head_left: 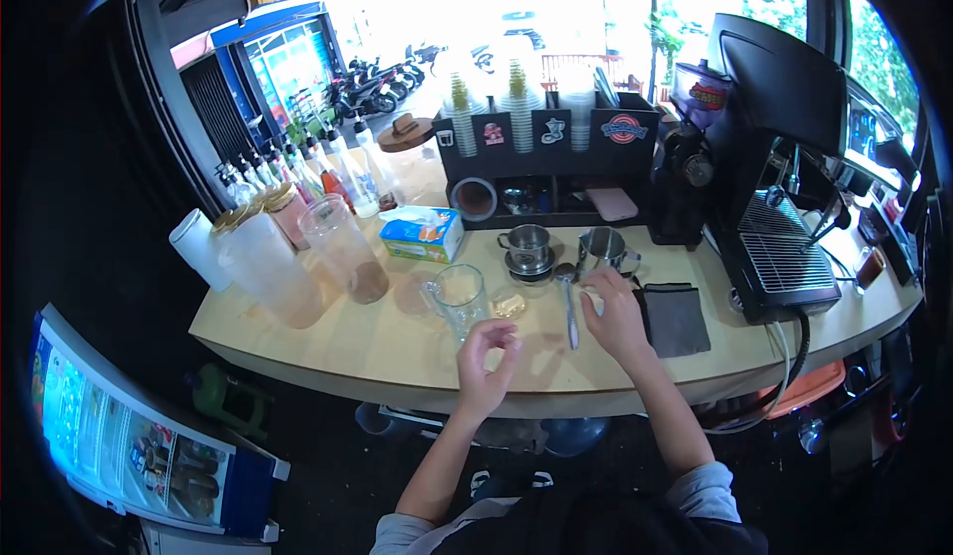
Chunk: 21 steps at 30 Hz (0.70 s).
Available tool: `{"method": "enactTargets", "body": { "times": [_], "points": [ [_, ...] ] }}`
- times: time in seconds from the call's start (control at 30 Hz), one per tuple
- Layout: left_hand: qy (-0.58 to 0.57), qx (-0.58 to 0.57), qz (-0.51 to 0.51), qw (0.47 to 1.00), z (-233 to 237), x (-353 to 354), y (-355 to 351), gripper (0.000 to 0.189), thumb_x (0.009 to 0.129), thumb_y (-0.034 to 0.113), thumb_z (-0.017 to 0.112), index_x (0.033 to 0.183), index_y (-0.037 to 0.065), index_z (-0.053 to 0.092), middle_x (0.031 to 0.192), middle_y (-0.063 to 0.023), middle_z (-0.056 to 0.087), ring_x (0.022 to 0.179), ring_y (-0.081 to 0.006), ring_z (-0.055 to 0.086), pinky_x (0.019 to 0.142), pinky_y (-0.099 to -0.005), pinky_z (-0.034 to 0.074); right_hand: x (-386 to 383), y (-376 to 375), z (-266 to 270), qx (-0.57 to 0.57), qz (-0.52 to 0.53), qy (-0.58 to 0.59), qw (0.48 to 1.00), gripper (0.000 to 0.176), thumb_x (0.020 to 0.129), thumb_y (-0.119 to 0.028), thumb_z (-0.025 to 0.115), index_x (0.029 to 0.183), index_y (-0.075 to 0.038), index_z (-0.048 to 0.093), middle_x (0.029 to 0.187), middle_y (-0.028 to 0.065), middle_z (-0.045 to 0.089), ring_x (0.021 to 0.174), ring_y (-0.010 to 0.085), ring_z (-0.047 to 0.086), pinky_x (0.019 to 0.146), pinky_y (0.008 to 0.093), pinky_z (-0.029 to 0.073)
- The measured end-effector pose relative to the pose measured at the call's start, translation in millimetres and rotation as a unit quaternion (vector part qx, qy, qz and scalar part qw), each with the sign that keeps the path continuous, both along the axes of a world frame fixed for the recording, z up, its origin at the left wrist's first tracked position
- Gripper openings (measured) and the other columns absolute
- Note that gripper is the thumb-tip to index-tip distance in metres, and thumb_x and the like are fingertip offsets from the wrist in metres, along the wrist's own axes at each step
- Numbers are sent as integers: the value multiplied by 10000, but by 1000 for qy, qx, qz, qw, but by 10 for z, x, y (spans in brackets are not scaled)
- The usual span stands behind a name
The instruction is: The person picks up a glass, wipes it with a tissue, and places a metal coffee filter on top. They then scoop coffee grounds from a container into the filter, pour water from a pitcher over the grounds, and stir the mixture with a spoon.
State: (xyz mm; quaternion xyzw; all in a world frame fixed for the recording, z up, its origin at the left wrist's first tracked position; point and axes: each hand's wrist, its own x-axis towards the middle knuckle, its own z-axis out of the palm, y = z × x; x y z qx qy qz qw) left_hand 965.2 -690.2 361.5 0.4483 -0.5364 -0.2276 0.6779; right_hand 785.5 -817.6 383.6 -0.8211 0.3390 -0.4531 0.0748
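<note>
My left hand hovers over the counter's front part, just in front of a clear glass mug, fingers curved and apart with nothing between them. My right hand is beside a long-handled spoon and in front of a steel pitcher; its fingers are bent and apart, and no object shows in them. Behind the spoon, a metal drip filter cup rests on a dark base. A small clear glass dish lies right of the mug.
Tall clear containers, syrup bottles and a tissue box occupy the left side. A black organizer with cups lines the back. An espresso machine and a dark folded cloth are on the right.
</note>
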Motion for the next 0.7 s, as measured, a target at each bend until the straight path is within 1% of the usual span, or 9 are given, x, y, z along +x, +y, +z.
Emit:
{"method": "enactTargets", "body": {
  "times": [0.13,0.2,0.3,0.37,0.4,0.47,0.53,0.6,0.7],
  "points": [
    [-18,-120,152,981,80,310,117,255,812,-47,629,1050,-9,547,1006,-85,563,854,-130,559,762,-247,455,472,-278,148,88,96,-2,991,242,787,-57,640,1008,-9,553,1034,139,561,887,335,596,755,411,494],
    [-28,-114,170,978,52,488,166,293,798,-43,641,1067,-1,531,1064,-96,533,904,-148,536,787,-267,442,648,-506,138,133,98,31,986,347,780,-89,666,1088,-8,528,1099,158,536,973,351,581,809,418,488],
    [-55,-111,227,966,25,715,182,433,766,33,706,1144,17,496,1157,-112,498,1025,-184,506,852,-320,426,896,-759,97,86,27,123,988,617,748,-185,732,1255,9,438,1305,232,416,1220,406,438,984,441,427],
    [-118,-75,242,960,17,852,163,636,721,49,728,1276,40,418,1277,-98,425,1203,-207,422,968,-373,373,1006,-870,53,89,3,133,987,663,736,-211,746,1269,17,424,1322,252,403,1238,404,425,997,445,419],
    [-120,-77,244,959,12,925,131,636,721,49,728,1276,40,418,1277,-98,425,1203,-207,422,968,-373,373,1051,-914,44,98,-26,143,985,709,724,-238,761,1282,25,410,1338,272,390,1257,401,412,1011,450,411],
    [-112,-15,174,978,-1,1078,34,740,712,115,752,1343,50,371,1358,-106,381,1295,-218,357,1024,-399,333,1099,-1011,36,114,-31,145,982,784,694,-274,786,1298,35,395,1349,304,374,1255,406,420,1010,435,417],
    [-138,-1,158,978,-32,1268,-110,792,721,174,781,1373,41,352,1268,-117,457,1227,-243,432,998,-394,368,1109,-1007,108,253,6,112,961,813,677,-291,795,1304,33,393,1328,298,403,1214,414,460,993,419,433],
    [21,-4,-23,1000,-113,1428,-302,679,764,161,749,1335,30,404,1199,-114,521,1161,-221,506,988,-371,398,1128,-1026,74,248,8,93,964,847,652,-288,813,1315,26,389,1272,279,457,1164,408,504,971,408,449],
    [-20,-12,-43,999,-170,1595,-465,507,802,139,715,1245,11,502,1091,-112,588,1030,-191,595,922,-335,466,1137,-990,93,192,11,76,978,839,616,-263,838,1300,-26,414,1186,240,509,1093,385,548,932,413,468]
  ]
}}
